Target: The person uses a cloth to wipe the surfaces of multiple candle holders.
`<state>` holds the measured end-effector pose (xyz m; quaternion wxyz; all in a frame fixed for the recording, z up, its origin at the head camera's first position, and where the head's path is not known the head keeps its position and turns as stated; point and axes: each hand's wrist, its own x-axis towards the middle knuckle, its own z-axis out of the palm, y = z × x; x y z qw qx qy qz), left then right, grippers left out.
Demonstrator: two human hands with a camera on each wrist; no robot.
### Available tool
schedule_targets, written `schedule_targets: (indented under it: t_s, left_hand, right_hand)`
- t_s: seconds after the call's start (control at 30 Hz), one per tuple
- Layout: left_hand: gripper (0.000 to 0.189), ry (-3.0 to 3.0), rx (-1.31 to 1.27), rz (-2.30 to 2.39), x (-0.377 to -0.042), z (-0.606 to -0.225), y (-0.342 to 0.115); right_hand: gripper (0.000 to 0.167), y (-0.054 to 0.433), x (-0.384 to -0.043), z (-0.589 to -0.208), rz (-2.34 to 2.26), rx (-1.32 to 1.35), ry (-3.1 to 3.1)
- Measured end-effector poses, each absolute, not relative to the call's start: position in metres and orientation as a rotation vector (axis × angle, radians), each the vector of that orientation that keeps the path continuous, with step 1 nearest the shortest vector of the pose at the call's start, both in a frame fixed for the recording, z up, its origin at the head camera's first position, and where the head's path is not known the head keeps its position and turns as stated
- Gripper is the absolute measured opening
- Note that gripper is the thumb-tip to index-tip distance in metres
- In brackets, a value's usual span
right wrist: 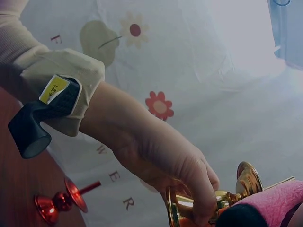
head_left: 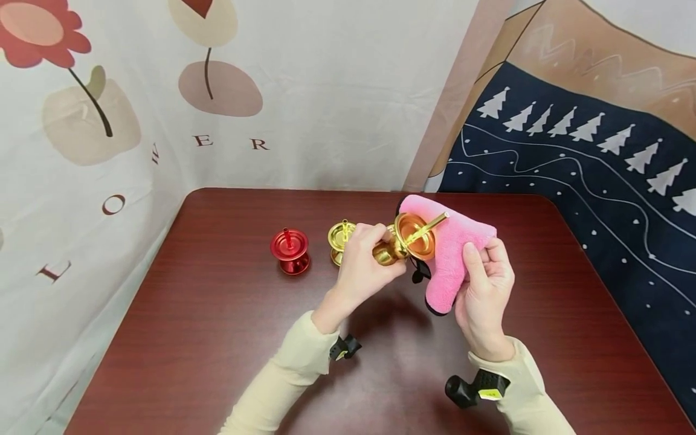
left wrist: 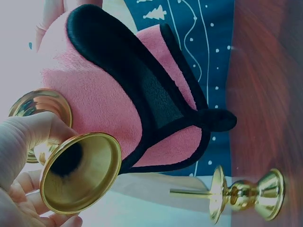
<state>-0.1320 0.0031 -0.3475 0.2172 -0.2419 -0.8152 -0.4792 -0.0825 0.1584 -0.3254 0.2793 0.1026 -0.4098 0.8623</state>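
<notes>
A gold candle holder (head_left: pixel 399 246) with a long spike is tilted on its side above the table, gripped round its stem by my left hand (head_left: pixel 360 263). Its hollow base (left wrist: pixel 81 171) faces the left wrist camera. My right hand (head_left: pixel 486 293) pinches a pink cloth (head_left: pixel 450 257) with black edging, thumb on the near side. The cloth hangs right beside the holder's dish; whether they touch I cannot tell. A black loop (left wrist: pixel 218 120) dangles from the cloth. Behind my left hand, a second gold candle holder (head_left: pixel 338 239) stands upright on the table, partly hidden.
A red candle holder (head_left: pixel 290 249) stands upright to the left of the gold one. The dark reddish table (head_left: pixel 217 338) lies under everything. A white printed curtain (head_left: pixel 326 109) and a navy one with trees (head_left: pixel 571 175) hang behind it.
</notes>
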Motion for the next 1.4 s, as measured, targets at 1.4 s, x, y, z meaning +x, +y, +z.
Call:
schedule_targets:
  t_s: [1.4]
  left_hand:
    - [0.025,-2.209,-0.599,-0.909,-0.143,-0.327,-0.033]
  right_hand:
    - [0.028,0.109,-0.135,-0.315,2.192,0.241,-1.498]
